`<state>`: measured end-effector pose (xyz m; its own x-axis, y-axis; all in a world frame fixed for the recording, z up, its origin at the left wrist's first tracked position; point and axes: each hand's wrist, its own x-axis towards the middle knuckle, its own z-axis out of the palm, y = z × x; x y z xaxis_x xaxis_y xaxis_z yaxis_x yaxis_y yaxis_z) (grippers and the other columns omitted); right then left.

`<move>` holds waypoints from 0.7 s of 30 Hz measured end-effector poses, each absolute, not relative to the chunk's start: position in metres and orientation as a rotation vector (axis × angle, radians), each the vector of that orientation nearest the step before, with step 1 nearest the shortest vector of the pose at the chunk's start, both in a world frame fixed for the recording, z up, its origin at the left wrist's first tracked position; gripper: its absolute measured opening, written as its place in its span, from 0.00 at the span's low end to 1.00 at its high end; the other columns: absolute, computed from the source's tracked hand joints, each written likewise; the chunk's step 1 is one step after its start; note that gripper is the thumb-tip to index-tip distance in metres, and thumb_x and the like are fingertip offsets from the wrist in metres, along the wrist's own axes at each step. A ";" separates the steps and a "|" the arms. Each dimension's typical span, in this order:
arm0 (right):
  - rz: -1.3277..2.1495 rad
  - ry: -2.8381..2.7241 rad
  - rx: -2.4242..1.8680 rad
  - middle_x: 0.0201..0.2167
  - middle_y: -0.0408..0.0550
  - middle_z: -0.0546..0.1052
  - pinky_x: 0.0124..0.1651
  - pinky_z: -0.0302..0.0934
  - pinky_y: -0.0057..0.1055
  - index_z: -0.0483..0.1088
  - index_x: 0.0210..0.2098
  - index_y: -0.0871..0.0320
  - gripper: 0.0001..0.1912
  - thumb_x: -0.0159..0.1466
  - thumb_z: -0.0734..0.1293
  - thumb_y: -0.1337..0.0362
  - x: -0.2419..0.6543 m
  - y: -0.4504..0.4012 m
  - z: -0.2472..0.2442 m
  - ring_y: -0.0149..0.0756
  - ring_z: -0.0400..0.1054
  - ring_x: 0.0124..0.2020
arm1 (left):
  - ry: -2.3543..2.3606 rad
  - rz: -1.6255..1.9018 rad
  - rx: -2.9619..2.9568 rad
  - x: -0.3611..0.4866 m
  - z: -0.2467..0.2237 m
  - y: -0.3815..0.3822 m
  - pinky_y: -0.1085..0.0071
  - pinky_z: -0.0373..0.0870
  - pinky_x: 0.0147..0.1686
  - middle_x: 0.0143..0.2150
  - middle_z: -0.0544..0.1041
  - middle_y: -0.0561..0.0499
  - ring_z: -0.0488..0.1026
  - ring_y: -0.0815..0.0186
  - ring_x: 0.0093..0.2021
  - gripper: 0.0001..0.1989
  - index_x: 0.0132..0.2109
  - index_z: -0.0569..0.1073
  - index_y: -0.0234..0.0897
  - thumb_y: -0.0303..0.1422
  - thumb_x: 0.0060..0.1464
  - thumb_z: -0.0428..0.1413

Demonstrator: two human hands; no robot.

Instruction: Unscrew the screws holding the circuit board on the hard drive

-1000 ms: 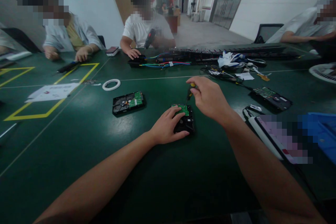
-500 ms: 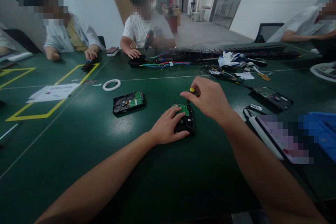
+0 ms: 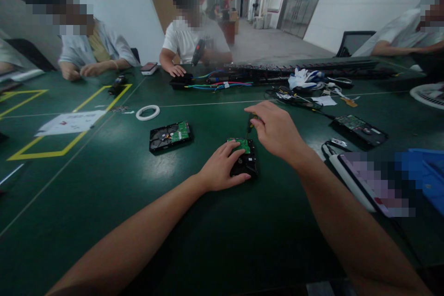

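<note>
A hard drive with a green circuit board lies on the dark green table in front of me. My left hand grips it from the left, fingers over the board and thumb along the near edge. Above its far end, my right hand is closed around a small screwdriver. The screwdriver stands nearly upright, its thin shaft running down to the board. Whether the tip sits in a screw is too small to tell. A second hard drive rests to the left, board side up.
Farther right are another hard drive, a blurred-out phone-like device and a blue tray. A white ring and paper sheets lie left. Cables and white gloves lie at the back. Co-workers sit opposite.
My right hand's fingers have shifted on the screwdriver, with the index finger now stretched across its top. My left hand and the drive stay put. A co-worker's hand has left the dark tool at left.
</note>
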<state>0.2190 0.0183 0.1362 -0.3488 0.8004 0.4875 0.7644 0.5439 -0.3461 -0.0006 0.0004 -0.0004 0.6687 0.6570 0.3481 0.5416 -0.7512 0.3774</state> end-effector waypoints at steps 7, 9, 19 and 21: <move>0.089 -2.168 -1.257 0.56 0.57 0.81 0.61 0.66 0.48 0.74 0.55 0.55 0.17 0.70 0.63 0.73 0.219 0.020 0.135 0.51 0.75 0.57 | 0.967 0.695 2.632 -0.001 0.000 0.000 0.35 0.61 0.75 0.75 0.64 0.35 0.59 0.37 0.78 0.41 0.74 0.65 0.42 0.58 0.64 0.62; 0.070 -2.172 -1.273 0.53 0.57 0.82 0.59 0.66 0.47 0.74 0.53 0.55 0.13 0.71 0.65 0.71 0.218 0.019 0.137 0.50 0.75 0.53 | 0.962 0.700 2.632 -0.001 -0.001 0.000 0.34 0.61 0.75 0.75 0.64 0.35 0.59 0.36 0.78 0.41 0.74 0.65 0.42 0.58 0.64 0.62; 0.014 -2.106 -1.372 0.41 0.50 0.79 0.44 0.60 0.39 0.70 0.41 0.53 0.09 0.70 0.74 0.59 0.217 0.017 0.136 0.42 0.70 0.38 | 0.968 0.692 2.643 -0.001 -0.001 0.000 0.35 0.61 0.75 0.75 0.63 0.34 0.59 0.36 0.78 0.42 0.74 0.65 0.41 0.59 0.64 0.62; 0.009 -2.096 -1.389 0.41 0.50 0.80 0.44 0.61 0.40 0.70 0.41 0.53 0.09 0.70 0.73 0.58 0.217 0.018 0.135 0.43 0.71 0.39 | 0.966 0.701 2.632 -0.001 -0.001 0.001 0.34 0.61 0.75 0.75 0.63 0.35 0.59 0.36 0.78 0.41 0.74 0.65 0.42 0.59 0.64 0.63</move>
<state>0.2170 0.0179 0.1351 -0.2570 0.8356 0.4855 0.8313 0.4473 -0.3298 -0.0011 0.0005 -0.0011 0.6643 0.6597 0.3515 0.5387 -0.7485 0.3868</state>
